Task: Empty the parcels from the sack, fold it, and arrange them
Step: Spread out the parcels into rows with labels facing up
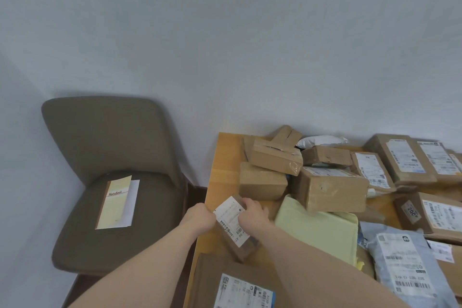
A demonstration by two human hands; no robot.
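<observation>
Cardboard parcel point(236, 226) lies between both hands: left hand point(201, 219) grips its left edge, right hand point(252, 215) its right.

**Soft, even daylight with wide-angle bending**

The room is moderately bright under diffuse, cool-toned light; no lamp or window shows, and the source cannot be placed. The wall point(250, 45) reads as flat grey-blue, darkening slightly toward the left corner. Shadows are faint and soft-edged: a dim one behind the chair point(112, 157) back on the wall, shallow ones between the stacked parcels point(325, 182). The tabletop point(222, 157) shows no hard glare, only a pale sheen along its far edge. Wide-angle distortion bends the table's edge and stretches the forearms at the bottom. Detail is soft overall; small label print is smeared and unreadable, and fine texture looks compressed.
</observation>
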